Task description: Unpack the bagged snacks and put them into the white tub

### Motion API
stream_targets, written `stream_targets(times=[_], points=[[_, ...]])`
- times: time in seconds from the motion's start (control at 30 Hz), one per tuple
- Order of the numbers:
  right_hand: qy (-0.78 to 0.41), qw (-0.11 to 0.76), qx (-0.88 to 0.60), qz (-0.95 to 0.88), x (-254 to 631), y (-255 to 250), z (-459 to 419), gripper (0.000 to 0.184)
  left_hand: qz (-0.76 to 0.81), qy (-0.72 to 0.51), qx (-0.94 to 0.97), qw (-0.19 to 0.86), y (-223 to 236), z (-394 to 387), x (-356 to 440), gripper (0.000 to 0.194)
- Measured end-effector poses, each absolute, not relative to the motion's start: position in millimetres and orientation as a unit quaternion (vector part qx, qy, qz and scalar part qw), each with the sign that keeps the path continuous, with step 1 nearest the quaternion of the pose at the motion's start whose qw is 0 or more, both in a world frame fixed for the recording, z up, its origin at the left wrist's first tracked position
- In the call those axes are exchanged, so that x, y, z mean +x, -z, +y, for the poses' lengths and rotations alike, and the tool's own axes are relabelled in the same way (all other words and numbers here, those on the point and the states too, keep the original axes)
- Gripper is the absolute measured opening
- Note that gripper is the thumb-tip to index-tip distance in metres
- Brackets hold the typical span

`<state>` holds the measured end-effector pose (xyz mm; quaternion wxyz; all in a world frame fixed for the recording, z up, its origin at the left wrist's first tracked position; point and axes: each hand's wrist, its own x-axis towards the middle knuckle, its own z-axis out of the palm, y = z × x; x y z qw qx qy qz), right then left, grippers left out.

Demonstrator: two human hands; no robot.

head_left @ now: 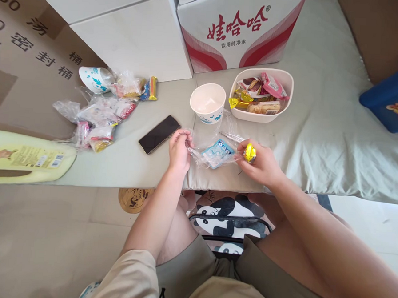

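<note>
My left hand point(180, 150) pinches the left edge of a clear plastic bag point(198, 154), its fingers closed. Inside or under the bag's film shows a flat blue-and-white packet point(218, 153). My right hand point(263, 163) is closed around a small snack in a shiny yellow wrapper point(250, 152), and its fingertips also touch the bag's right side. Just behind the bag stands a white paper cup point(208, 103) with a blue leaf print. Behind my right hand sits a white bowl point(233, 91) with several wrapped snacks in it.
A phone point(159, 134) lies left of my left hand. Farther left are several bagged snacks point(102, 113) and a tipped paper cup point(92, 79). A pale yellow jug point(25, 157) lies at the left edge. Cartons, including a white-and-red box point(238, 33), stand behind; a blue container point(393, 97) is right.
</note>
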<state>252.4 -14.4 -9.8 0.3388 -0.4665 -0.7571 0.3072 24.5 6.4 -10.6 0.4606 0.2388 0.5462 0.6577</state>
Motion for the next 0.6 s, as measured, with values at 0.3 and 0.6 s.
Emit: stream_targets(times=[0.3,0.6], points=[[-0.343,0.33,-0.441,-0.761,254.0,6.2,-16.5,0.02,0.548,-0.65,0.255,0.461,13.3,5.3,26.4,0.011],[-0.342,0.329,-0.389,-0.79,257.5,9.0,-15.4,0.026,0.552,-0.643,0.282,0.45,16.7,3.7,27.0,0.011]])
